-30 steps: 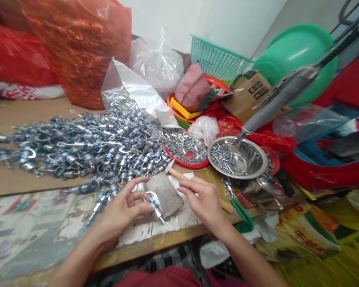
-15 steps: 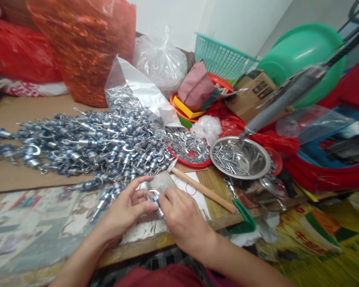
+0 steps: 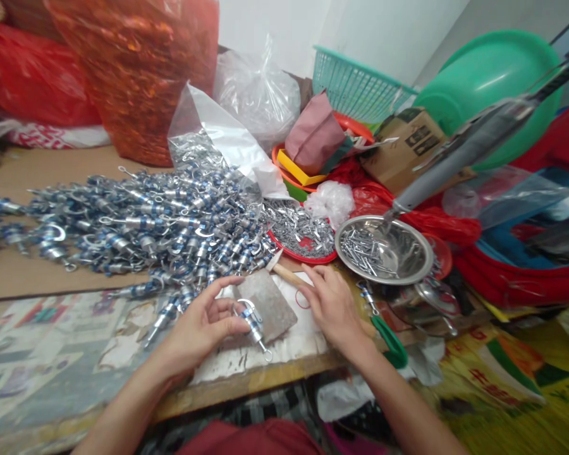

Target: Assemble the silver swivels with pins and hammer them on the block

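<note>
Between the thumb and fingers of my left hand [image 3: 220,313] is a blue and silver metal fitting [image 3: 252,321], with a curved hook at its top and a small ring at its lower end. It is over the left edge of a grey metal plate [image 3: 271,304]. To the right, my right hand [image 3: 330,303] has its fingers closed on the wooden handle of a hammer [image 3: 287,275], whose head lies at the plate's upper edge. A large pile of similar fittings [image 3: 161,221] lies behind my left hand.
A steel bowl [image 3: 420,268] of metal pins and a red tray [image 3: 313,258] of small metal parts stand behind my right hand. A green-handled piece [image 3: 392,341] lies at the right table edge. Plastic bags and baskets line the back.
My right hand has left the fitting, moved right and closed on the hammer's handle. The plate and the fitting's ring end are now uncovered. My left hand still holds the fitting.
</note>
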Available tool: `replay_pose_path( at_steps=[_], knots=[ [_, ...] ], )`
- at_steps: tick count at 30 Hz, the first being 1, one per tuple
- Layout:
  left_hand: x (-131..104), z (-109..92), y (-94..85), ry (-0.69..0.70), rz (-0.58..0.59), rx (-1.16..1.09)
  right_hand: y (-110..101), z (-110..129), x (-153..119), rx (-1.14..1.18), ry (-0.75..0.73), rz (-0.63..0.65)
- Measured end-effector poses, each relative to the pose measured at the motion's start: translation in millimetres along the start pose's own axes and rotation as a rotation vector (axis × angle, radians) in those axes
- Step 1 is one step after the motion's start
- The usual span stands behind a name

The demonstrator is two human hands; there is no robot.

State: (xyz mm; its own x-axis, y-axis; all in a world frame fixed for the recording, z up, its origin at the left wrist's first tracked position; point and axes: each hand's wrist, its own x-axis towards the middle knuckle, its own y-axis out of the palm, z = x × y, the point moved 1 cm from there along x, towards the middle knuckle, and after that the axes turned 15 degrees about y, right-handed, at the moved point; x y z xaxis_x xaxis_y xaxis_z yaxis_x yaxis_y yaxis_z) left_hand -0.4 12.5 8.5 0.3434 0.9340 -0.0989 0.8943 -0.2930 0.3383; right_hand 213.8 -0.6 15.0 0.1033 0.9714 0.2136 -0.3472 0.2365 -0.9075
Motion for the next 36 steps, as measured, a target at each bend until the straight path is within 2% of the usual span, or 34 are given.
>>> replay_pose_path(
  at_steps=[4,8,13,15,19,23,25,28,32,36],
  knots=[
    [0.4,-1.4,0.7,-0.001,-0.022,0.007,8.9,-21.3,15.8,-0.102,0.078,0.155],
    [0.6,-2.0,1.4,-0.01,-0.019,-0.014,-11.9,-18.6,4.2,0.091,0.059,0.075],
    [0.7,-3.7,2.3,-0.007,-0.024,-0.001,-44.7,-8.7,-28.2,0.28,-0.165,0.012],
    [0.6,-4.3,2.6,-0.004,-0.03,0.007,-48.1,-4.7,-38.8,0.249,-0.238,-0.004],
    [0.3,-4.1,2.5,0.01,-0.04,0.013,-43.4,0.9,-47.2,0.044,-0.304,0.066],
    [1.2,-3.7,2.2,0.025,-0.026,0.011,-42.4,2.6,-48.0,0.156,-0.287,-0.032],
    [1.7,-3.6,2.1,0.03,-0.018,0.005,-41.4,4.1,-50.3,0.159,-0.272,-0.004],
    [1.7,-3.6,2.0,0.029,-0.019,0.001,-37.7,5.7,-51.4,0.105,-0.216,0.113],
    [0.6,-5.0,2.3,0.022,-0.013,0.009,-27.8,-5.6,-34.9,0.291,0.023,0.108],
    [-0.1,-7.2,3.0,0.016,-0.022,0.027,-7.2,-31.0,-11.6,0.34,0.221,0.224]
  ],
)
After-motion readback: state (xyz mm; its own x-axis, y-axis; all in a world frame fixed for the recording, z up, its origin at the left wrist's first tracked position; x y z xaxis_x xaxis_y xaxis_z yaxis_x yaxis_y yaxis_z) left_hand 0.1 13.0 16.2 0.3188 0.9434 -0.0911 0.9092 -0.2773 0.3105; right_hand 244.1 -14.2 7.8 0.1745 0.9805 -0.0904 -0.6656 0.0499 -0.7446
